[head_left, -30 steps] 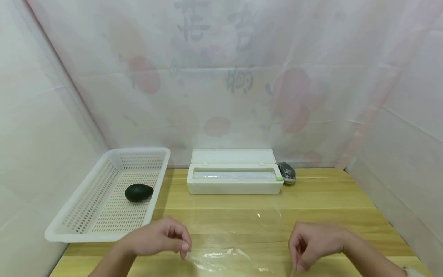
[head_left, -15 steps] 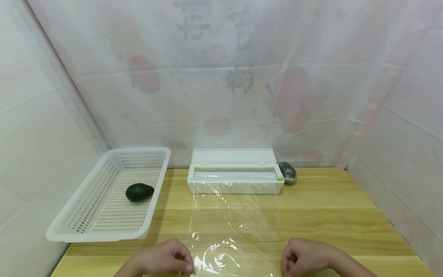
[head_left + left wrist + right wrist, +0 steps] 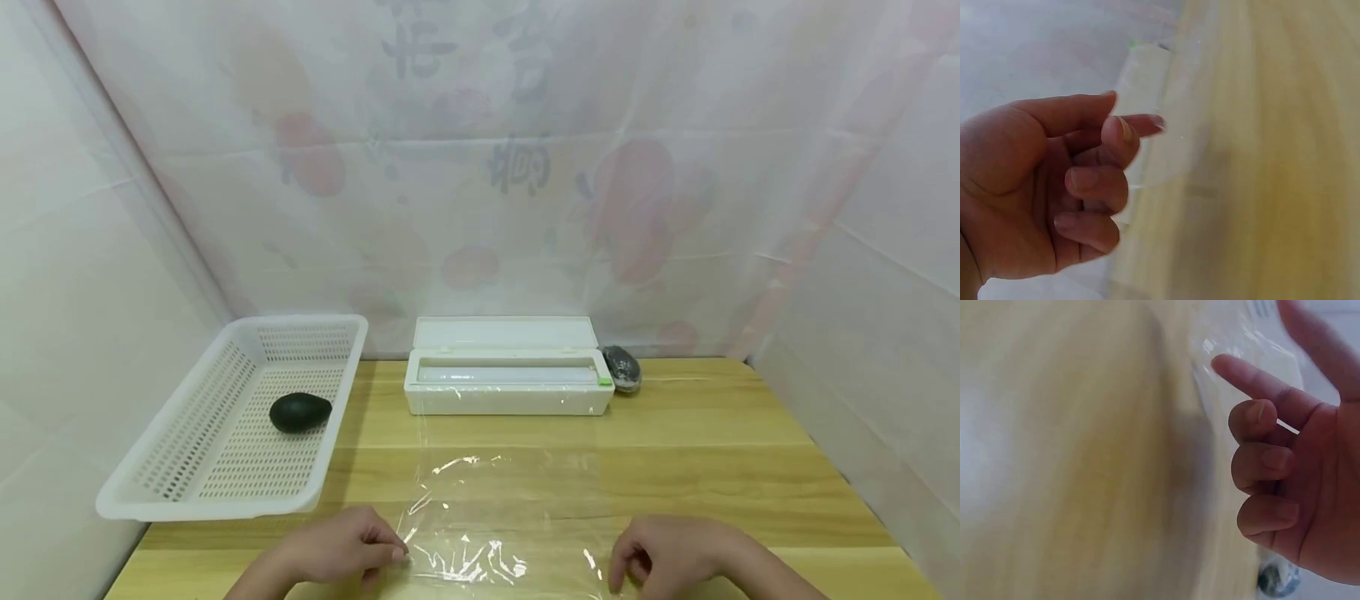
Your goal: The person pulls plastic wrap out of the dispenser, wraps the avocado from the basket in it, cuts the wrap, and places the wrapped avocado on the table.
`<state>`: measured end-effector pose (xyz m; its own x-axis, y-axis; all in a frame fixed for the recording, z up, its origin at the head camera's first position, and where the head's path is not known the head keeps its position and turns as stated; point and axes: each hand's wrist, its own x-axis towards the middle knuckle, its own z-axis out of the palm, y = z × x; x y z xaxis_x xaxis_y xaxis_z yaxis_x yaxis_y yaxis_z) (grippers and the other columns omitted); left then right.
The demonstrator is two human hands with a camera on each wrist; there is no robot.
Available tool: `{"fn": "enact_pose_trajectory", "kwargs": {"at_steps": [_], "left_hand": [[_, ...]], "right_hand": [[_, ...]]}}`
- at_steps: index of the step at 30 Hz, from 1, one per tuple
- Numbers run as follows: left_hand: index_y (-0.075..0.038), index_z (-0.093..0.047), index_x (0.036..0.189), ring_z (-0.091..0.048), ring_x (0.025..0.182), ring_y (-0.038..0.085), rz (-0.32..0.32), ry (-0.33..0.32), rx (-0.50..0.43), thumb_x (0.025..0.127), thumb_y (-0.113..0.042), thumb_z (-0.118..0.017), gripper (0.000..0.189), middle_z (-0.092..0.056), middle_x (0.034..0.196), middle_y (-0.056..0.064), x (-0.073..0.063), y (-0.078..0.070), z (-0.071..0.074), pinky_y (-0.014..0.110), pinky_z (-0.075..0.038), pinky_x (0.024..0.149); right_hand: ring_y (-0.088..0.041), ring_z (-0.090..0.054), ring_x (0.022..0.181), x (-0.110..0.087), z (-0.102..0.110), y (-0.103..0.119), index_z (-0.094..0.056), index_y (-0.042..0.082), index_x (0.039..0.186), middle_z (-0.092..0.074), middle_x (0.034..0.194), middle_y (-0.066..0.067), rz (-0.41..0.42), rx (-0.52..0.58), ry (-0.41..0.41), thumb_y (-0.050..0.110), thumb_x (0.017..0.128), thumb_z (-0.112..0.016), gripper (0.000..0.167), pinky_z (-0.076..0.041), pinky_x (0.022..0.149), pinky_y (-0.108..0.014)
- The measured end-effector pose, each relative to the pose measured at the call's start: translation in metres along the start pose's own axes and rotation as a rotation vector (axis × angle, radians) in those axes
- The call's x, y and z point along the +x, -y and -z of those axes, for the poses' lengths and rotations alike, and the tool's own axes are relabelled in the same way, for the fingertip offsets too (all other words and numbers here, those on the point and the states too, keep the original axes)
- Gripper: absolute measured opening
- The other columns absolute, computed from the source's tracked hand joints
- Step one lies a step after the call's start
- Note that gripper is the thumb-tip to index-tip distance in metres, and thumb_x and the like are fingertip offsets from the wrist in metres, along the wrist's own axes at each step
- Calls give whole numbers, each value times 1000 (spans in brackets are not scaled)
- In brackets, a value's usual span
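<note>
A sheet of clear plastic wrap (image 3: 487,508) stretches over the table from a white dispenser box (image 3: 510,402) towards me. My left hand (image 3: 348,546) is at the sheet's near left corner. In the left wrist view one fingertip (image 3: 1159,122) touches the film, the thumb stands apart, and the other fingers curl loosely. My right hand (image 3: 671,554) is at the near right corner. Its index finger (image 3: 1254,378) is straight against the film in the right wrist view, thumb apart, other fingers loosely curled.
The dispenser's lid (image 3: 504,332) stands raised, with a film roll (image 3: 506,375) inside. A dark film-wrapped item (image 3: 622,369) lies at the box's right end. On the left, a white perforated basket (image 3: 213,510) contains a dark green avocado-like fruit (image 3: 300,412).
Both hands came down and towards me, drawing the wrap out from the box. The sheet now lies lower over the table, and the thumbs stand apart from the index fingers.
</note>
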<state>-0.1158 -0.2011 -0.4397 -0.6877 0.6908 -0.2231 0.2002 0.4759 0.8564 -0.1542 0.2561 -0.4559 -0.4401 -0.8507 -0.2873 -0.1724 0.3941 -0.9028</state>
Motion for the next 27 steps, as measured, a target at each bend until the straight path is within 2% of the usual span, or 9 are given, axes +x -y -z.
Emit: {"fn": "enact_pose_trajectory", "kwargs": {"at_steps": [2,6,10,12,15,20,23,26,27], "left_hand": [[-8,-76,85,-35,44,-4,13,34,18,100,-27,-56,31,-61,55,5,-4,-6,2,14,-40,58],[-13,-76,109,-41,46,-5,28,111,29,101,-29,-53,29,-49,48,-4,-12,-12,2,17,-48,75],[-25,-75,111,-51,65,-7,101,81,133,101,-33,-53,26,-60,72,-20,-23,-15,-5,19,-48,72],[-30,-74,106,-54,74,-7,157,54,174,99,-36,-53,23,-62,83,-23,-29,-18,-10,21,-48,70],[-23,-73,103,-56,80,-6,195,56,209,99,-39,-53,25,-63,88,-20,-34,-20,-15,23,-49,68],[-12,-61,134,-60,97,-3,250,41,194,98,-42,-56,47,-68,115,-10,-48,-22,-11,26,-52,80],[-3,-52,140,-61,89,-4,166,96,26,101,-33,-53,49,-70,104,-13,-58,-18,-7,21,-50,75],[1,-53,138,-58,72,-8,75,159,-125,104,-22,-49,42,-65,83,-18,-64,-10,-6,16,-47,68],[-3,-57,136,-56,68,-8,77,151,-152,103,-22,-50,39,-63,78,-18,-66,-9,-7,15,-47,66]], "right_hand": [[7,-47,61,5,8,-1,-73,12,98,-58,71,13,5,-52,-98,18,92,-69,10,-42,54,-15],[-3,-52,62,27,23,-9,-71,7,104,-63,74,1,-65,-141,-435,25,97,-62,21,-46,53,-23],[-14,-54,58,58,36,-14,-63,-4,122,-62,72,-10,-138,-35,-634,25,98,-61,38,-48,50,-29],[-17,-56,60,70,43,-15,-58,-7,128,-63,73,-10,-161,6,-680,23,98,-60,42,-50,51,-31],[-18,-58,64,81,49,-17,-56,-8,131,-64,76,-9,-205,26,-722,20,99,-59,43,-50,53,-32],[-17,-56,65,88,55,-20,-60,-7,126,-64,81,-9,-232,-19,-764,16,96,-62,37,-49,54,-30],[-16,-56,69,89,58,-22,-64,-5,121,-65,85,-8,-230,-82,-770,17,94,-65,35,-50,57,-29],[-15,-57,75,88,59,-23,-68,-1,115,-66,89,-7,-218,-157,-776,18,90,-70,31,-50,64,-29],[-15,-57,77,87,59,-23,-69,0,112,-66,89,-6,-211,-184,-779,18,89,-71,29,-50,66,-29]]}}
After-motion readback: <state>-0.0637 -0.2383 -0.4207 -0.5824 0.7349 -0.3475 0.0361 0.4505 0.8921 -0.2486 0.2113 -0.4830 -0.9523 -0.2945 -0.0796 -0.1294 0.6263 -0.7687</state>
